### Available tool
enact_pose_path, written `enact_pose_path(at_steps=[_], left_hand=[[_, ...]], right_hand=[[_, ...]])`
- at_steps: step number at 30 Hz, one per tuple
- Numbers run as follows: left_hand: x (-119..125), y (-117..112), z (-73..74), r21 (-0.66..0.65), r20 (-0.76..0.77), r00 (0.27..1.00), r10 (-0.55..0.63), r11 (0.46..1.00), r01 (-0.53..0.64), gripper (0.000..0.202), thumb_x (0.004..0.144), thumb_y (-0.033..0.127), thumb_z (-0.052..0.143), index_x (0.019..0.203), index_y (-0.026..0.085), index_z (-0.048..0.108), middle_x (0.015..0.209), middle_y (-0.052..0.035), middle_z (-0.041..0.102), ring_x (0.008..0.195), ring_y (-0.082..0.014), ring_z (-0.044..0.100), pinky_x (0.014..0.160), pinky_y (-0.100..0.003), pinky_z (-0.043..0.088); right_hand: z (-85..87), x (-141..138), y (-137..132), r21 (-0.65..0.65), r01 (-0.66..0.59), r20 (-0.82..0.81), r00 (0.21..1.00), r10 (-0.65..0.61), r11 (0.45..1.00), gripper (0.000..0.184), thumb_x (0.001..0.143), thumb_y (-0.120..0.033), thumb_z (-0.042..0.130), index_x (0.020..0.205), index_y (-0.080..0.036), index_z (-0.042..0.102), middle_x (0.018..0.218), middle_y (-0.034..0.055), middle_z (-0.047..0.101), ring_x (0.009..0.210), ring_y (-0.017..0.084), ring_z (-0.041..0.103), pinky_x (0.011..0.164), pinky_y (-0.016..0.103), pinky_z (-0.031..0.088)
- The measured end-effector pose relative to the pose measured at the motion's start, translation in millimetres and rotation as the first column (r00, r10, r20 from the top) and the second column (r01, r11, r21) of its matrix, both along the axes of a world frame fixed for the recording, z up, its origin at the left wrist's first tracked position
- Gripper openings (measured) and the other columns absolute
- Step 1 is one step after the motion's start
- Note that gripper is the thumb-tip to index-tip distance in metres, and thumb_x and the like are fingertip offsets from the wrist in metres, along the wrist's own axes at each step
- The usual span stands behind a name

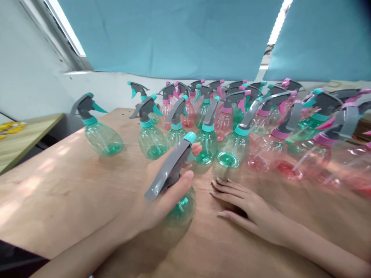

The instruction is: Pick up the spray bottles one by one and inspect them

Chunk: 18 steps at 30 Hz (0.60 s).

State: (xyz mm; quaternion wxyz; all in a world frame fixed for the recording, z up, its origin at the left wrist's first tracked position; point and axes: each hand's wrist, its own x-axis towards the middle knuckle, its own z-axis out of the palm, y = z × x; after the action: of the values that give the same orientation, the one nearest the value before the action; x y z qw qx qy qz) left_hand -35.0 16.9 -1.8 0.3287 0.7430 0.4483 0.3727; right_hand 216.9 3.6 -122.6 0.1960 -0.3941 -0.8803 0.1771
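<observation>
My left hand (162, 193) is wrapped round the neck of a green spray bottle (182, 210) at the near middle of the wooden table (66, 200). Its grey trigger head with a teal nozzle points away to the upper right; the hand hides the collar and most of the trigger. To the right, my right hand (246, 204) lies on the table with its fingers stretched out and nothing in them. Just beyond its fingertips stands another green spray bottle (232, 150). A third green spray bottle (205, 144) stands beyond the held one.
Many pink and green spray bottles crowd the back and right, including a pink bottle (301, 158). One green bottle (101, 137) stands apart at the left. A lower side table (37, 135) holds yellow items (11, 126). Blue curtains (174, 38) hang behind.
</observation>
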Motion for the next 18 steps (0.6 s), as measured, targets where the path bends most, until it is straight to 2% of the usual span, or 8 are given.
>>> enact_pose_path(at_steps=[2,4,9,15,18], left_hand=[[-1.4,-1.2,0.1,0.006,-0.035,0.999,0.015,1.000,-0.015,0.042,0.087,0.024,0.057,0.129,0.027,0.057,0.071,0.0027,0.065,0.059,-0.0177,0.058,0.062,-0.030,0.052],[-3.5,-1.2,0.0,0.011,-0.040,0.999,-0.004,1.000,0.005,0.042,0.087,0.024,0.057,0.129,0.027,0.056,0.067,0.0036,0.061,0.055,-0.0161,0.052,0.055,-0.028,0.047],[-6.2,0.3,-0.1,-0.012,-0.056,0.998,-0.035,0.999,0.035,0.040,0.087,0.023,0.059,0.127,0.027,0.056,0.072,0.0030,0.057,0.058,-0.0155,0.049,0.053,-0.026,0.043],[-4.4,-1.2,-1.1,-0.003,-0.038,0.999,0.024,1.000,-0.024,0.036,0.089,0.028,0.058,0.125,0.028,0.058,0.075,0.0026,0.057,0.058,-0.0152,0.049,0.054,-0.027,0.043],[-6.6,1.0,-2.6,-0.022,-0.055,0.998,-0.021,1.000,0.020,0.038,0.090,0.028,0.058,0.128,0.030,0.055,0.075,0.0027,0.057,0.057,-0.0149,0.049,0.053,-0.027,0.043]], right_hand=[[0.5,-0.1,-0.1,-0.004,0.002,-0.003,1.000,-0.002,1.000,0.048,0.097,-0.042,0.054,0.142,-0.027,0.050,0.150,0.0040,0.047,0.140,0.026,0.041,0.115,0.050,0.034],[1.0,0.0,-0.3,-0.008,0.006,0.007,1.000,-0.006,1.000,0.048,0.097,-0.042,0.054,0.142,-0.026,0.050,0.150,0.0037,0.046,0.140,0.025,0.040,0.116,0.050,0.033],[1.3,0.4,-0.4,-0.013,0.004,0.021,1.000,-0.004,1.000,0.048,0.098,-0.042,0.052,0.143,-0.027,0.049,0.151,0.0029,0.045,0.141,0.025,0.039,0.117,0.049,0.032],[0.8,0.0,-0.4,-0.005,0.003,0.047,0.999,-0.003,1.000,0.048,0.099,-0.043,0.051,0.144,-0.026,0.048,0.152,0.0030,0.043,0.142,0.024,0.037,0.117,0.048,0.032],[0.1,0.4,-0.3,-0.004,0.001,0.040,0.999,-0.001,1.000,0.048,0.099,-0.043,0.051,0.143,-0.026,0.048,0.152,0.0032,0.044,0.142,0.024,0.037,0.116,0.048,0.033]])
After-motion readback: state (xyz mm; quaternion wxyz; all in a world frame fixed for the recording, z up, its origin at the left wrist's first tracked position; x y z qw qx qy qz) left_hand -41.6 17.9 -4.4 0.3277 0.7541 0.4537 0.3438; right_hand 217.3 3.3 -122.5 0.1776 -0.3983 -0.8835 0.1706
